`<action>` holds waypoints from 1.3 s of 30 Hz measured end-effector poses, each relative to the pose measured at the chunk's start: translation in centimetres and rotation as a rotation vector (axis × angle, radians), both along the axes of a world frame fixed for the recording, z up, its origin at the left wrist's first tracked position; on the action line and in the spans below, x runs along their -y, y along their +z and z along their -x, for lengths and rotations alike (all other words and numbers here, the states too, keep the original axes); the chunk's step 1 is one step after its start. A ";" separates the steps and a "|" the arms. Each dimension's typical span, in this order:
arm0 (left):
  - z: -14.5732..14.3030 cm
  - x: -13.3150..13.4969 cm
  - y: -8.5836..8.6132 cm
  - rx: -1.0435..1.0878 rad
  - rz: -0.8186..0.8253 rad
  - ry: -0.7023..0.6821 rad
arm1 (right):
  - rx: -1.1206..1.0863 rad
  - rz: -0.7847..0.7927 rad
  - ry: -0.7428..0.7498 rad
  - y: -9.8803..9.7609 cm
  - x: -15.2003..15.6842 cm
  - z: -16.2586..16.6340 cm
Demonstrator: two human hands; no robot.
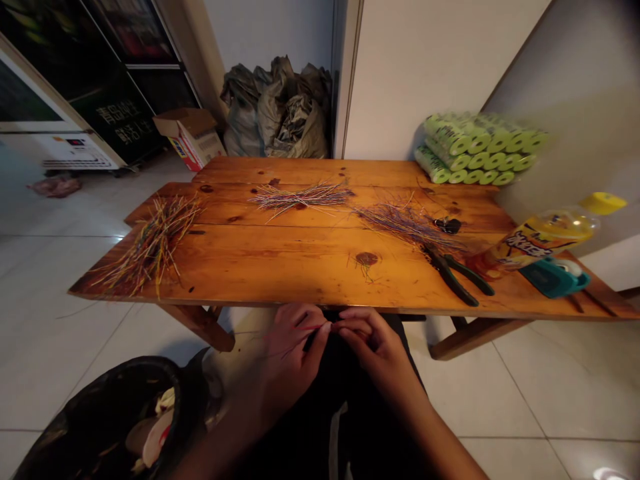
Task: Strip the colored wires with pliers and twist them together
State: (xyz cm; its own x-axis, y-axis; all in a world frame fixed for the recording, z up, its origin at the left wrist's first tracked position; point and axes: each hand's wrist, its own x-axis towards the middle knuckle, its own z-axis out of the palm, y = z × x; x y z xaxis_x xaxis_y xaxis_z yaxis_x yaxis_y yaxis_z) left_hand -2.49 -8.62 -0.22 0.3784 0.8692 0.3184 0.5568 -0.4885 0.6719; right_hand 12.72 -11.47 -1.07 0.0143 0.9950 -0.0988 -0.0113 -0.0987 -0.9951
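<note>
My left hand (295,347) and my right hand (367,340) meet just below the front edge of the wooden table (300,273), over my lap. Both are closed in a pinch on a thin wire (320,328) stretched between the fingertips. On the table lie three heaps of thin coloured wires: a yellowish one (150,243) at the left, a purple-white one (300,197) in the middle, a purple one (405,223) at the right. Dark-handled pliers (457,270) lie near the right heap.
A yellow-capped bottle (545,237) lies on its side at the table's right end, beside a teal object (553,277). Green rolls (475,150) are stacked at the back right. A dark waste bin (100,427) stands at my lower left. Grey sacks (277,110) and a carton (193,137) stand behind.
</note>
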 end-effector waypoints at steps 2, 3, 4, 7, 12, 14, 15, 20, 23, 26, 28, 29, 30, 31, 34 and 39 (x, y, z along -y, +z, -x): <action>-0.2 0.0 0.2 0.018 0.021 0.017 | -0.069 -0.025 -0.055 -0.3 0.0 0.3; -0.3 0.0 0.2 0.025 0.031 0.024 | -0.113 -0.027 -0.081 -0.5 0.0 0.5; -0.4 0.0 0.2 0.032 0.038 0.029 | -0.158 -0.022 -0.105 -0.6 0.1 0.7; -0.7 -0.1 0.1 0.076 0.056 0.035 | -0.244 -0.029 -0.186 -1.1 0.3 1.6; -1.1 0.0 0.1 0.383 0.346 0.008 | 0.027 -0.260 -0.386 -2.4 1.4 1.8; -1.2 0.0 0.1 0.534 0.537 -0.007 | 0.295 -0.397 -0.314 -2.8 1.7 0.8; -1.2 0.1 0.1 0.594 0.628 -0.015 | 0.430 -0.462 -0.222 -2.9 1.8 0.1; -0.6 0.0 0.3 0.710 0.940 -0.053 | 0.657 -0.582 0.106 -2.1 1.8 -2.2; 0.0 -0.5 1.1 0.601 0.791 -0.085 | 0.566 -0.440 0.035 -1.4 1.7 -1.5; 0.8 -1.2 1.9 0.462 0.569 -0.134 | 0.355 -0.197 0.038 -0.6 1.8 -0.8; 1.3 -1.6 1.9 0.431 0.510 -0.100 | 0.253 -0.076 0.104 -0.3 2.0 -0.8; 1.5 -1.8 1.7 0.442 0.515 -0.056 | 0.227 -0.027 0.123 -0.3 2.0 -0.9; 1.6 -2.0 1.4 0.463 0.541 -0.005 | 0.205 0.016 0.129 -0.3 2.1 -1.0; 1.7 -2.1 1.0 0.496 0.577 0.043 | 0.175 0.059 0.125 -0.5 2.1 -1.0; 1.5 -2.0 -0.5 0.645 0.707 0.098 | 0.014 0.168 0.068 -1.2 2.1 -0.8; -0.1 -0.2 -2.1 0.771 0.936 -0.075 | -0.227 0.233 -0.059 -2.9 1.7 1.5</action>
State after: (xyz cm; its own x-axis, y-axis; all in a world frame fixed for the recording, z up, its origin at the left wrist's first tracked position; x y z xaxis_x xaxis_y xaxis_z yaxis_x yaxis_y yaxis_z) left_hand -2.42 -8.47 -2.36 0.4260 0.8676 -0.2565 -0.1535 0.3487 0.9246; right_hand 11.19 -13.21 -4.01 0.0230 0.9435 -0.3307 -0.2429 -0.3156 -0.9173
